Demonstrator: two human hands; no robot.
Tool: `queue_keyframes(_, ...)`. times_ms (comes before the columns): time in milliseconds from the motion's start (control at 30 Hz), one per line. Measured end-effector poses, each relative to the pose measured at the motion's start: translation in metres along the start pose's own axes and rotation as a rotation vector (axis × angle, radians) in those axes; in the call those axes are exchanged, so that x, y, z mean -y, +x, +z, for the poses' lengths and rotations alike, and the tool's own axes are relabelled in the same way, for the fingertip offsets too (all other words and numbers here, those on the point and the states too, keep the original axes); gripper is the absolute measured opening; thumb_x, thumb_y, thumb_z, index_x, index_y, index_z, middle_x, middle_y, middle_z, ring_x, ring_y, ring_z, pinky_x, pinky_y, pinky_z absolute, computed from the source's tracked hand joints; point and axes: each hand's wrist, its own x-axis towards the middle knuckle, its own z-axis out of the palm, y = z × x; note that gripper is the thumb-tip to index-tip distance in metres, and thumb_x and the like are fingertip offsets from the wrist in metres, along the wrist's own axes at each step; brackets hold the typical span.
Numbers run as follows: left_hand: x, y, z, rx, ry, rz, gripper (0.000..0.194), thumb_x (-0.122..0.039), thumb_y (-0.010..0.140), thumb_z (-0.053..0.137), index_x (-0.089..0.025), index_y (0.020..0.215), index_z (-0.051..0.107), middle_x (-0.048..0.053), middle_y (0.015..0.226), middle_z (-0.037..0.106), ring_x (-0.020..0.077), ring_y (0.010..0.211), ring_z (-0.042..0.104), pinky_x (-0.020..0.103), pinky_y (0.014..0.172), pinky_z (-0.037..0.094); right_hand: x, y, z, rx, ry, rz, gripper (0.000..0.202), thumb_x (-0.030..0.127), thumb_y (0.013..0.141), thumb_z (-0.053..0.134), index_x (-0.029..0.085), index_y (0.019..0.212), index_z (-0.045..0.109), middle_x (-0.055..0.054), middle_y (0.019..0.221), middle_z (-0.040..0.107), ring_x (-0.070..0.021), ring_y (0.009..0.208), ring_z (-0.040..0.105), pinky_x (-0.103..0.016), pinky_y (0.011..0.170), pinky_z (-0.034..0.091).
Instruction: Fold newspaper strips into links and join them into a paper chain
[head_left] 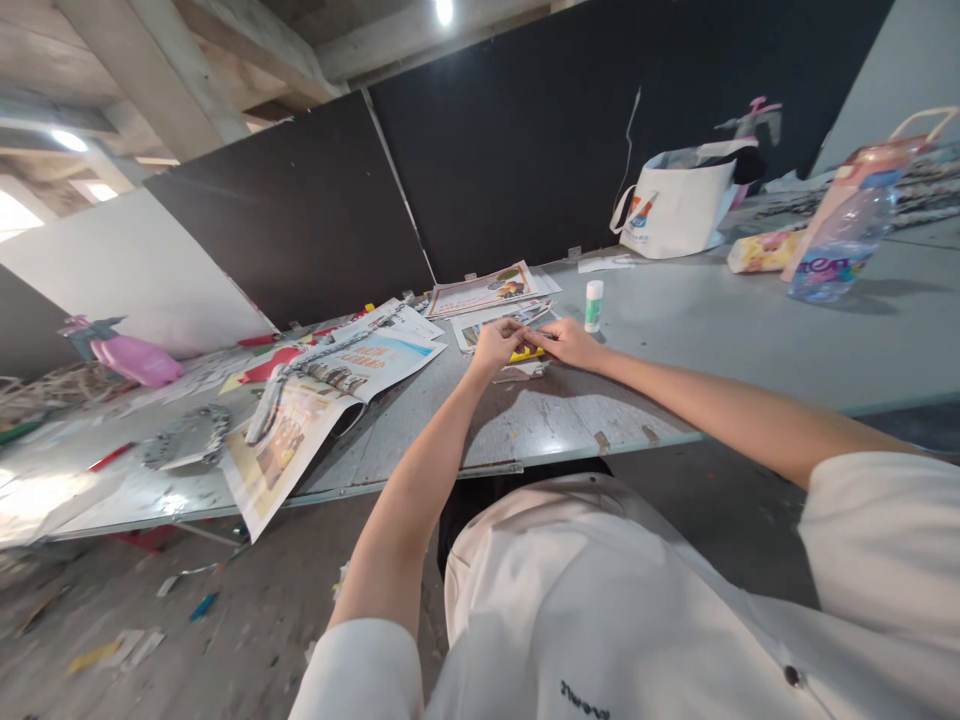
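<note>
My left hand (500,345) and my right hand (568,342) meet over the table near its front edge, fingers bent together around a small dark piece that is too small to name. A yellow object (527,354) shows just under the fingertips, and a torn scrap of paper (520,373) lies in front of it. Behind my hands are printed sheets (486,290). A white glue stick with a green label (593,306) stands upright beyond my right hand.
Left: an open magazine (360,362) overhanging the table edge, a twisted paper ring (186,437), a red pen (112,457) and a pink spray bottle (139,360). Right: a white bag (675,205), a yellow packet (763,251) and a plastic bottle (844,240). A black partition (517,140) stands behind.
</note>
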Motion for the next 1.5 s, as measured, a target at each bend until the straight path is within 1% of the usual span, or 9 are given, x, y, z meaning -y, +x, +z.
queue_keyframes(167, -0.0002, -0.0007, -0.0013, 0.017, 0.003, 0.008, 0.036, -0.037, 0.091, 0.092, -0.017, 0.082, 0.064, 0.004, 0.068, 0.076, 0.0103, 0.059, 0.065, 0.023, 0.064, 0.051, 0.0006, -0.0003, -0.0002, -0.007, -0.003, -0.001, 0.084, 0.098, 0.097, 0.048, 0.022, 0.067, 0.067, 0.0, 0.051, 0.052, -0.016, 0.053, 0.048, -0.032, 0.054, 0.034)
queue_keyframes(300, 0.0001, -0.0011, -0.0014, 0.021, 0.022, 0.021, 0.036, -0.041, 0.095, 0.088, -0.017, 0.082, 0.064, 0.003, 0.068, 0.075, 0.0109, 0.06, 0.067, 0.023, 0.066, 0.053, 0.0002, -0.0005, 0.0003, 0.015, -0.003, -0.006, 0.083, 0.096, 0.1, 0.044, 0.023, 0.064, 0.062, -0.002, 0.052, 0.056, -0.017, 0.055, 0.053, -0.032, 0.057, 0.038)
queue_keyframes(500, -0.0015, -0.0008, -0.0001, 0.005, 0.031, 0.015, 0.037, -0.038, 0.096, 0.088, -0.017, 0.08, 0.062, 0.002, 0.066, 0.075, 0.009, 0.057, 0.063, 0.022, 0.063, 0.05, -0.0037, 0.0009, 0.0022, 0.021, 0.018, 0.004, 0.084, 0.096, 0.101, 0.042, 0.024, 0.06, 0.057, -0.003, 0.054, 0.06, -0.0173, 0.055, 0.055, -0.033, 0.061, 0.041)
queue_keyframes(667, -0.0027, -0.0002, 0.0007, -0.024, 0.042, -0.002, 0.037, -0.038, 0.097, 0.088, -0.018, 0.079, 0.062, 0.001, 0.064, 0.073, 0.0096, 0.055, 0.061, 0.022, 0.062, 0.048, -0.0046, 0.0019, 0.0018, 0.012, 0.0, 0.009, 0.082, 0.095, 0.1, 0.047, 0.023, 0.066, 0.065, -0.001, 0.052, 0.057, -0.0177, 0.055, 0.054, -0.033, 0.058, 0.038)
queue_keyframes(833, -0.0031, -0.0004, -0.0019, -0.075, 0.071, 0.014, 0.037, -0.038, 0.096, 0.088, -0.018, 0.078, 0.063, 0.0, 0.064, 0.071, 0.0101, 0.057, 0.06, 0.023, 0.062, 0.048, -0.0027, 0.0019, 0.0016, -0.023, 0.025, 0.04, 0.083, 0.097, 0.098, 0.048, 0.022, 0.069, 0.07, -0.001, 0.05, 0.058, -0.0173, 0.053, 0.055, -0.033, 0.058, 0.039)
queue_keyframes(1067, -0.0051, -0.001, -0.0008, -0.097, 0.058, -0.001, 0.04, -0.039, 0.094, 0.09, -0.019, 0.076, 0.061, 0.0, 0.063, 0.07, 0.0101, 0.055, 0.059, 0.023, 0.061, 0.047, -0.0009, 0.0014, 0.0027, -0.005, 0.042, 0.056, 0.086, 0.1, 0.097, 0.042, 0.023, 0.072, 0.068, -0.002, 0.049, 0.059, -0.0184, 0.052, 0.058, -0.033, 0.061, 0.043)
queue_keyframes(1267, -0.0054, -0.0014, -0.0005, -0.094, 0.063, 0.01, 0.038, -0.039, 0.096, 0.088, -0.019, 0.078, 0.062, 0.001, 0.065, 0.072, 0.0104, 0.056, 0.06, 0.024, 0.062, 0.048, 0.0008, 0.0002, 0.0017, 0.0, 0.048, 0.055, 0.084, 0.098, 0.1, 0.04, 0.025, 0.066, 0.063, -0.002, 0.05, 0.059, -0.0193, 0.054, 0.06, -0.034, 0.063, 0.045)
queue_keyframes(1433, -0.0043, -0.0013, -0.0016, -0.1, 0.062, 0.016, 0.039, -0.041, 0.096, 0.089, -0.019, 0.078, 0.062, 0.001, 0.065, 0.071, 0.0107, 0.057, 0.061, 0.023, 0.062, 0.048, 0.0005, 0.0003, 0.0014, 0.014, 0.073, 0.074, 0.081, 0.093, 0.102, 0.045, 0.023, 0.073, 0.071, -0.002, 0.052, 0.06, -0.0189, 0.054, 0.06, -0.034, 0.063, 0.045)
queue_keyframes(1500, -0.0037, -0.0011, -0.0021, -0.105, 0.061, 0.017, 0.039, -0.042, 0.095, 0.089, -0.019, 0.079, 0.063, 0.001, 0.065, 0.072, 0.0109, 0.057, 0.061, 0.024, 0.062, 0.048, 0.0, 0.0007, 0.0013, 0.003, 0.074, 0.079, 0.079, 0.092, 0.103, 0.048, 0.022, 0.073, 0.072, -0.002, 0.051, 0.06, -0.0185, 0.054, 0.059, -0.034, 0.062, 0.044)
